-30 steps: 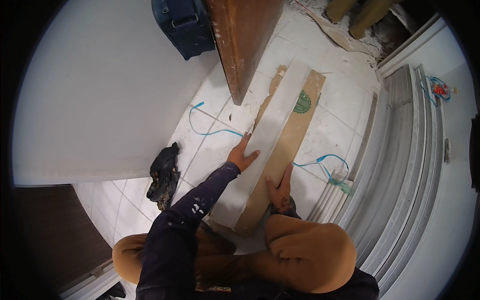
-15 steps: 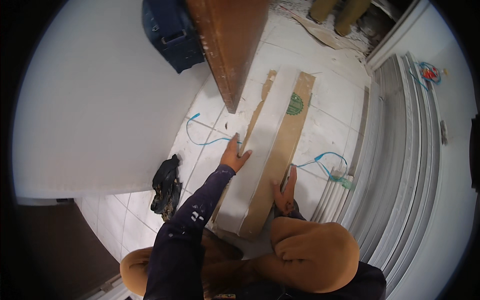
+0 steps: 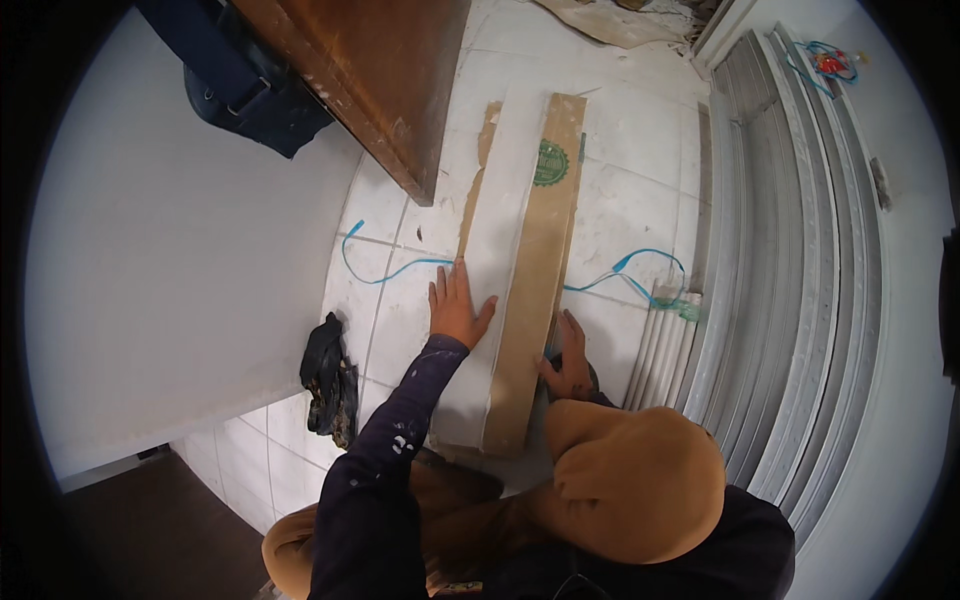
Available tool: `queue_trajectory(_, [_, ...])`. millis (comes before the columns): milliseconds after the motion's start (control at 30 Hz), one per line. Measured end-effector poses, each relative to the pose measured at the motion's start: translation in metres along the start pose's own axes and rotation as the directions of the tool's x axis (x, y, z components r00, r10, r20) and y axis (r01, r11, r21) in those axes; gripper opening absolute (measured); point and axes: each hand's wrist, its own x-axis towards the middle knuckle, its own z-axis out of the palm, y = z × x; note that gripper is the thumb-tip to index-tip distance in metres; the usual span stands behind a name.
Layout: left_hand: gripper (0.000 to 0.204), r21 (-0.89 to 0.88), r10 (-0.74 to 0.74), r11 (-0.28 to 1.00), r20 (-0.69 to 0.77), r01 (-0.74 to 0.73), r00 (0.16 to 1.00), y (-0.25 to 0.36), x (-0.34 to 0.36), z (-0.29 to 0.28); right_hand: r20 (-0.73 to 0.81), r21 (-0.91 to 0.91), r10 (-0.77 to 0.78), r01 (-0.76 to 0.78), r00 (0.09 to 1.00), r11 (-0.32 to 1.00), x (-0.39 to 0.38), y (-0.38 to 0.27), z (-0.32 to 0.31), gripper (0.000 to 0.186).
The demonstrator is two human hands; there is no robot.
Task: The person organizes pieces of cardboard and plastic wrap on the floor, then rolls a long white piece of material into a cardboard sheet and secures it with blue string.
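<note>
A long, narrow cardboard box [image 3: 537,250], white along one side and brown with a green round print along the other, lies lengthwise in front of my knees. My left hand [image 3: 459,308] rests flat on its left edge, fingers spread. At the box's right side is my right hand [image 3: 569,362], thumb toward the cardboard, fingers stretched out and holding nothing. A blue strap [image 3: 400,270] emerges from the left side by my left fingertips; another blue strap end [image 3: 625,268] loops out on the right. What runs beneath the box is hidden.
White floor tiles surround the box. Stacked grey metal profiles [image 3: 770,250] line the right wall, beside a bundle of thin white strips [image 3: 665,345]. A brown wooden door [image 3: 370,90] and a dark blue bag [image 3: 255,100] stand ahead left. A crumpled black bag [image 3: 328,375] lies left.
My view has shifted, and the person's legs at the far end have left it. My left fingers now lie flatter on the box; my right hand stays beside it.
</note>
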Motion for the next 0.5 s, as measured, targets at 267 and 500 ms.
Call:
queue_trajectory(267, [0.115,0.126,-0.125,0.987,0.214,0.1,0.969,0.003,0.007,-0.01,0.063,-0.007,-0.037,0.038,0.997,0.999,0.008,0.005,0.002,0.086])
queue_trajectory(500, [0.113,-0.169,-0.048,0.984,0.083,0.061,0.995,0.001,0.009,-0.005,0.039,-0.005,-0.089,0.089,0.995,0.996,0.011,0.004,-0.002,0.087])
